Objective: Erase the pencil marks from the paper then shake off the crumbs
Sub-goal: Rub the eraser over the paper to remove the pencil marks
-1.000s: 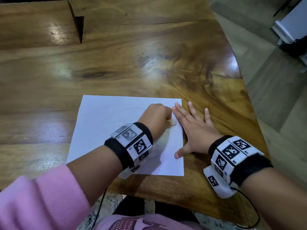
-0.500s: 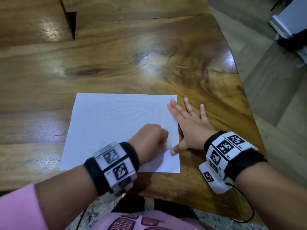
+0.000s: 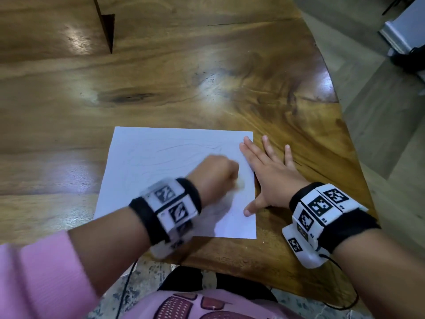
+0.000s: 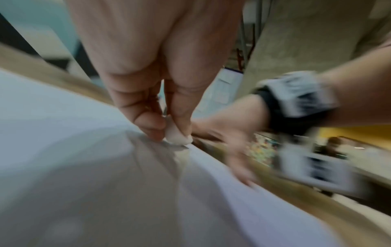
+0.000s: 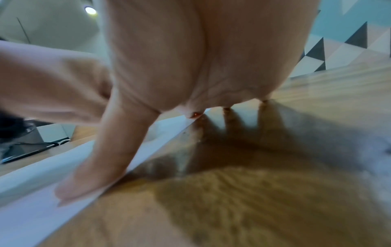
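A white sheet of paper (image 3: 161, 171) with faint pencil lines lies on the wooden table (image 3: 207, 77) near its front edge. My left hand (image 3: 218, 173) is curled over the sheet's right part and pinches a small white eraser (image 4: 177, 136) between thumb and fingers, its tip on the paper (image 4: 63, 133). My right hand (image 3: 269, 171) lies flat with spread fingers on the paper's right edge, thumb (image 5: 88, 168) and index finger on the sheet (image 5: 31, 200), the other fingers on the wood. The left hand is blurred by motion.
The table's right edge (image 3: 340, 116) curves away, with grey floor beyond it. A dark notch (image 3: 107, 28) cuts into the table at the far left. A white and black object (image 3: 404, 35) stands on the floor at the far right.
My left hand with the eraser slid toward me down the paper's right side, then back away a little. The right hand stays flat on the paper's edge.
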`<action>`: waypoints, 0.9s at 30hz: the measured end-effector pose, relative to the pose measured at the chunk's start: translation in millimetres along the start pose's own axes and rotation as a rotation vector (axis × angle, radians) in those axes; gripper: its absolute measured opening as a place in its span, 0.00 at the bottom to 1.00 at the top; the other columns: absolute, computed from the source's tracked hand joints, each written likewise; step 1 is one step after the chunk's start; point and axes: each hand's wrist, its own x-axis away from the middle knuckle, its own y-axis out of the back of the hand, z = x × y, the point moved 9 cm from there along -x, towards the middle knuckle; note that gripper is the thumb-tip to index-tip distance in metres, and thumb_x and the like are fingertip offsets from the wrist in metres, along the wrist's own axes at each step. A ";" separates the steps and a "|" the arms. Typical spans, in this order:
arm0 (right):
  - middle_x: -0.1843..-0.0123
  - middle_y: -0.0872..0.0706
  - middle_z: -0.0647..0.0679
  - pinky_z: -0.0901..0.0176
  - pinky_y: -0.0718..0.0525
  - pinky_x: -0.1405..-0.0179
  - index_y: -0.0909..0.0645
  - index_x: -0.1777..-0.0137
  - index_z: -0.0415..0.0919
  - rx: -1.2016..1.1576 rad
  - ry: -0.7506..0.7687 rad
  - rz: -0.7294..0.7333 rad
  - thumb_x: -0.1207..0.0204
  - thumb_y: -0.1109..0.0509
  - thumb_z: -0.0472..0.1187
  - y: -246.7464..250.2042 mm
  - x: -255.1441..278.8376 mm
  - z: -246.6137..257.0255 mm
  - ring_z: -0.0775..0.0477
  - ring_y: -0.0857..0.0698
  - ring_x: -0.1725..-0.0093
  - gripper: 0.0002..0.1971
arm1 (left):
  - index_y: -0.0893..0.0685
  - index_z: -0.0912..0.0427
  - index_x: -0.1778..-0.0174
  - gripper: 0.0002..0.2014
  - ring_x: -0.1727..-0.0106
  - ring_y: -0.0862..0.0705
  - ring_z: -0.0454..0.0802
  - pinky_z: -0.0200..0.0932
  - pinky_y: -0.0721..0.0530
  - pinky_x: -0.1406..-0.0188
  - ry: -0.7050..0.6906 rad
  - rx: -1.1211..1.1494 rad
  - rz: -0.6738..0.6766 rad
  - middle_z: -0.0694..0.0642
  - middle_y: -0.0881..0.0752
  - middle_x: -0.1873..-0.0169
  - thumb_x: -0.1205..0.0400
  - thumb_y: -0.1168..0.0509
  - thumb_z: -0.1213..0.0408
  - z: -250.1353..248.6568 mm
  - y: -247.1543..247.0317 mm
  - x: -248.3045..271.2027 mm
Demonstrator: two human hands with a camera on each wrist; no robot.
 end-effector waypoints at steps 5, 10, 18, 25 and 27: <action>0.22 0.80 0.63 0.31 0.77 0.27 0.77 0.21 0.53 0.003 -0.014 0.015 0.49 0.20 0.68 0.4 1.2 0.8 0.50 0.83 0.25 0.74 | 0.25 0.60 0.65 0.05 0.61 0.28 0.52 0.41 0.37 0.64 -0.003 -0.003 -0.015 0.55 0.27 0.67 0.23 0.37 0.68 -5.5 7.0 -15.1; 0.21 0.80 0.62 0.31 0.77 0.27 0.77 0.20 0.52 -0.008 -0.009 0.022 0.48 0.21 0.68 0.5 2.7 0.7 0.51 0.84 0.26 0.74 | 0.18 0.66 0.63 0.06 0.62 0.25 0.54 0.43 0.33 0.61 -0.126 -0.009 0.107 0.60 0.21 0.63 0.24 0.39 0.68 -14.1 -25.8 32.9; 0.23 0.81 0.65 0.31 0.77 0.27 0.78 0.21 0.53 -0.001 -0.004 0.023 0.49 0.20 0.68 0.2 1.9 0.6 0.52 0.84 0.27 0.74 | 0.22 0.61 0.64 0.04 0.60 0.24 0.57 0.42 0.39 0.66 -0.005 -0.013 -0.020 0.63 0.20 0.63 0.24 0.38 0.68 -3.0 7.5 -10.6; 0.21 0.80 0.61 0.30 0.76 0.27 0.77 0.20 0.52 0.004 -0.001 0.024 0.48 0.21 0.68 -0.6 1.7 1.1 0.50 0.84 0.26 0.74 | 0.19 0.66 0.61 0.06 0.57 0.21 0.59 0.46 0.28 0.58 -0.053 0.016 0.021 0.62 0.19 0.60 0.23 0.35 0.65 -7.2 -8.5 11.7; 0.22 0.81 0.62 0.30 0.76 0.27 0.77 0.20 0.52 0.001 -0.001 0.017 0.49 0.21 0.68 -0.3 1.9 0.6 0.50 0.84 0.26 0.74 | 0.19 0.67 0.58 0.06 0.56 0.21 0.59 0.48 0.26 0.55 0.012 0.026 -0.047 0.61 0.21 0.61 0.23 0.36 0.66 -5.1 6.3 -12.6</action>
